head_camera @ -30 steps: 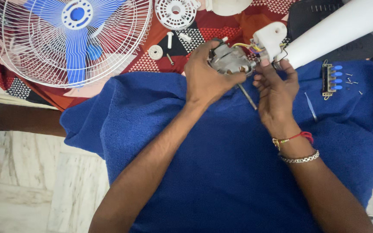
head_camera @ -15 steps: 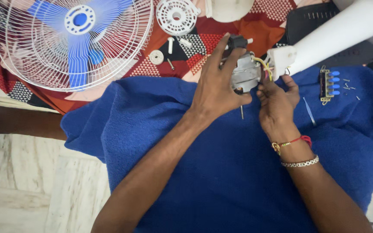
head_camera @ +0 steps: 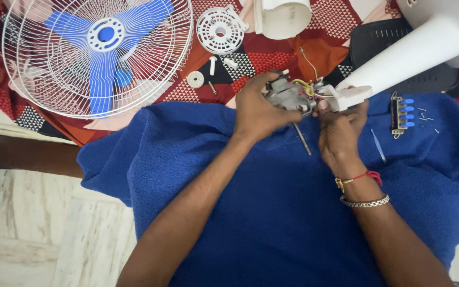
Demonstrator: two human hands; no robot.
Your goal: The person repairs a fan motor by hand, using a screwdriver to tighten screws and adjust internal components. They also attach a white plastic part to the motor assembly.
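My left hand (head_camera: pixel 256 109) grips a grey metal fan motor (head_camera: pixel 288 95) with a thin shaft (head_camera: pixel 302 139) pointing down toward me. Yellow and red wires (head_camera: pixel 308 87) run from the motor to the white fan stand neck (head_camera: pixel 394 66). My right hand (head_camera: pixel 338 130) holds the white bracket end (head_camera: pixel 351 95) of that neck, right beside the motor. Both hands work above a blue towel (head_camera: pixel 272 212) spread over my lap.
A white fan grille with blue blades (head_camera: pixel 99 53) lies at upper left on a red patterned cloth (head_camera: pixel 261 58). A round white cover (head_camera: pixel 220 29), small white parts and screws (head_camera: pixel 195 79) lie near it. A switch block with blue buttons (head_camera: pixel 399 114) and loose screws (head_camera: pixel 425 118) sit on the towel's right.
My left hand has turned the motor and shifted its grip, so the motor now lies between both hands with its shaft pointing down. The view has drifted slightly.
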